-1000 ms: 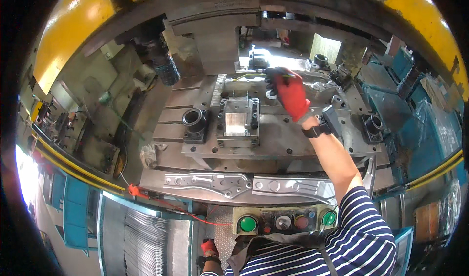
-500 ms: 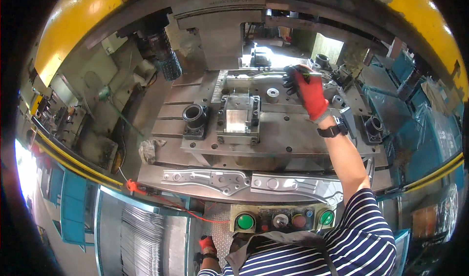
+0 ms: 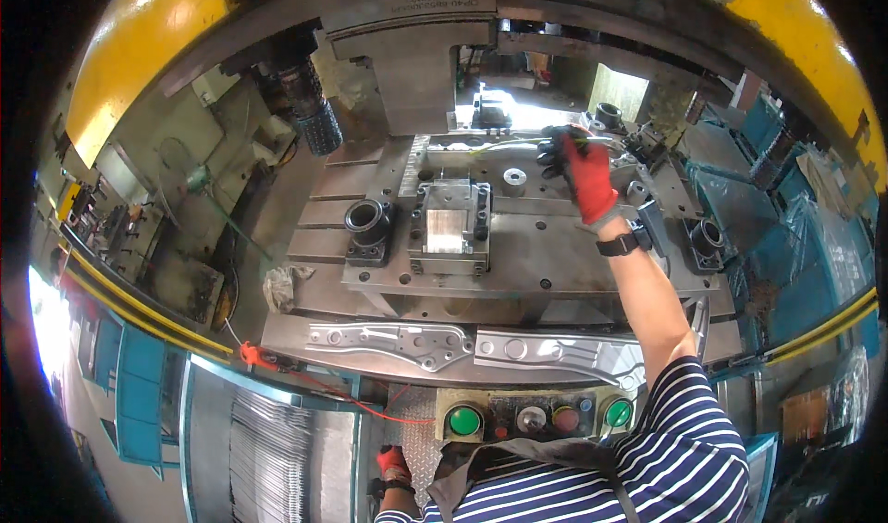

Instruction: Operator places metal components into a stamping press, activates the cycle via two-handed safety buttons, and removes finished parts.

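Observation:
My right hand [image 3: 581, 170], in a red and black glove with a black wristwatch, reaches far over the steel die plate [image 3: 546, 246] of a press. Its fingers close on a thin grey metal part [image 3: 490, 144] lying at the back of the die. A square steel die block [image 3: 451, 225] sits in the middle of the plate, left of my arm. My left hand [image 3: 393, 466], also red-gloved, hangs low beside my body, below the control box; I cannot see whether it holds anything.
Two pressed sheet-metal pieces [image 3: 407, 343] [image 3: 555, 349] lie on the front ledge. A control box [image 3: 527, 419] with two green buttons and a red one sits beneath. A black guide bushing [image 3: 367, 220] stands left; another [image 3: 705, 238] right. The yellow press frame [image 3: 139, 51] arches overhead.
My right hand has reached further back and to the right across the die, from near the centre to the thin part at the rear. My left hand has stayed low.

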`<state>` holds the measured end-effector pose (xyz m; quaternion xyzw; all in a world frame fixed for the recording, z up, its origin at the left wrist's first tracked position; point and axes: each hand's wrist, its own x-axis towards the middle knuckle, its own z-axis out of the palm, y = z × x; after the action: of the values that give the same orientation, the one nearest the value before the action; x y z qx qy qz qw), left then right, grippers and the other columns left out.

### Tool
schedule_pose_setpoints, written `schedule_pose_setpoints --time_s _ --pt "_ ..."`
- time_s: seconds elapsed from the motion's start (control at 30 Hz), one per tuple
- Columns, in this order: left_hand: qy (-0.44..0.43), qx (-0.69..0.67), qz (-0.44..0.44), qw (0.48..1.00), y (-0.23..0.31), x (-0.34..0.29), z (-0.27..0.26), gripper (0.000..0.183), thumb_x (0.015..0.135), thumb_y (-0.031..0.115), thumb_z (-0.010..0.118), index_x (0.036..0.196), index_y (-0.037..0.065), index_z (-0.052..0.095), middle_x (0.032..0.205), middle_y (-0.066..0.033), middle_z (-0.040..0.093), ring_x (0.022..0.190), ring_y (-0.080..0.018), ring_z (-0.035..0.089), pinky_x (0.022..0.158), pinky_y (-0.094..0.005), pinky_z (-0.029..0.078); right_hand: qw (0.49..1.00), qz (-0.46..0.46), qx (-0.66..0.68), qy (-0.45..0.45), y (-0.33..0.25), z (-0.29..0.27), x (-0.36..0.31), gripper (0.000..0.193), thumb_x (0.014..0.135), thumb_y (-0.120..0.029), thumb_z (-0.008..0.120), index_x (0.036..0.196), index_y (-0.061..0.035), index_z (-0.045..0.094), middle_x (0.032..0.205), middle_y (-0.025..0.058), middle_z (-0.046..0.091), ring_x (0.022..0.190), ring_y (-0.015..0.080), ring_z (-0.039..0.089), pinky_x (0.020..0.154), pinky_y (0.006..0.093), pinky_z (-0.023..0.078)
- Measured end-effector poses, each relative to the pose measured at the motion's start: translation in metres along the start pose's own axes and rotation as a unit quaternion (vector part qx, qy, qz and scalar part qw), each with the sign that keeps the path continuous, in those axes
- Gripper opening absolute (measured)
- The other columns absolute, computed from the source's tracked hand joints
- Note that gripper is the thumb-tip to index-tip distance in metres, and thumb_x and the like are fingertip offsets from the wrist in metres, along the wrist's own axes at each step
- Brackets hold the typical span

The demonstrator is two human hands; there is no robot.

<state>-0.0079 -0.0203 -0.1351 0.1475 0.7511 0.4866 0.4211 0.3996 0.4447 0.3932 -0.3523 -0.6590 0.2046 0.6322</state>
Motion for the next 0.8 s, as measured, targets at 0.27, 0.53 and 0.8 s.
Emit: schedule_pose_setpoints --time_s 0.27,0.53,0.8 --pt "-0.033 0.601 0.165 0.781 -0.006 0.001 -0.016 0.014 0.09 0.023 0.053 0.083 0.013 0.06 0.074 -0.0029 0.057 0.071 -0.0232 0.056 0.06 -0.0395 0.043 0.982 0.104 0.156 -0.013 -0.005 0.003 0.003 0.028 0.098 -0.019 0.051 0.1 0.0052 0.065 0.074 0.0153 0.069 0.061 0.0177 0.067 0.054 0.0325 0.052" --pt "-0.033 0.323 0.097 0.941 0.005 -0.004 -0.021 0.005 0.084 0.013 0.058 0.082 0.01 0.061 0.079 -0.0095 0.064 0.078 -0.0297 0.063 0.065 -0.0407 0.048 0.961 -0.135 -0.24 -0.001 0.019 0.036 -0.001 0.016 0.093 -0.009 0.051 0.101 -0.0006 0.063 0.076 0.0167 0.064 0.071 0.0323 0.063 0.067 0.0438 0.05" --pt "-0.103 0.553 0.246 0.789 0.053 -0.011 -0.011 0.01 0.084 0.015 0.056 0.077 0.013 0.064 0.079 -0.0119 0.065 0.084 -0.0286 0.065 0.067 -0.0415 0.049 0.994 -0.012 -0.052 0.091 -0.021 -0.007 -0.028 0.02 0.092 -0.013 0.057 0.105 -0.001 0.065 0.083 0.0127 0.064 0.074 0.0168 0.057 0.067 0.0317 0.047"
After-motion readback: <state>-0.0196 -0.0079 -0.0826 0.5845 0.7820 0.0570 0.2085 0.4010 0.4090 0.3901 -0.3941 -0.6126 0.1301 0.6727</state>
